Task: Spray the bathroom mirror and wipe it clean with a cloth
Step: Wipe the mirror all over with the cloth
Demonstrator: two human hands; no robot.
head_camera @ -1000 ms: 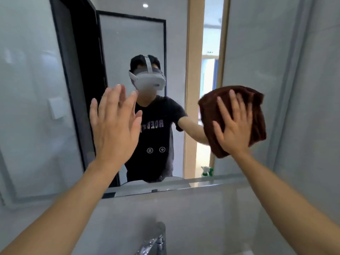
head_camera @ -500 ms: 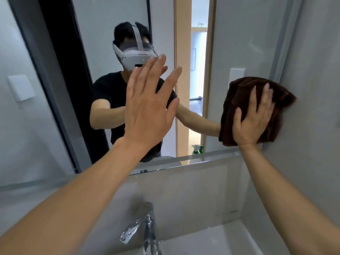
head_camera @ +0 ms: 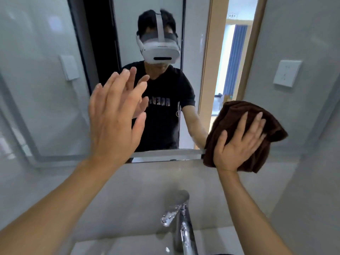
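My right hand (head_camera: 237, 144), fingers spread flat, pressed the brown cloth (head_camera: 244, 133) against the mirror (head_camera: 184, 89) at its lower right corner, cloth bunched beneath and around the palm. My left hand (head_camera: 116, 118) was raised flat before the glass, grasping nothing.

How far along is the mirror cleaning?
Spraying seems done: neither hand holds a bottle. Wiping is underway: the right hand presses the brown cloth flat at the mirror's lower right corner; the left hand is raised, open. The remaining glass may need passes.
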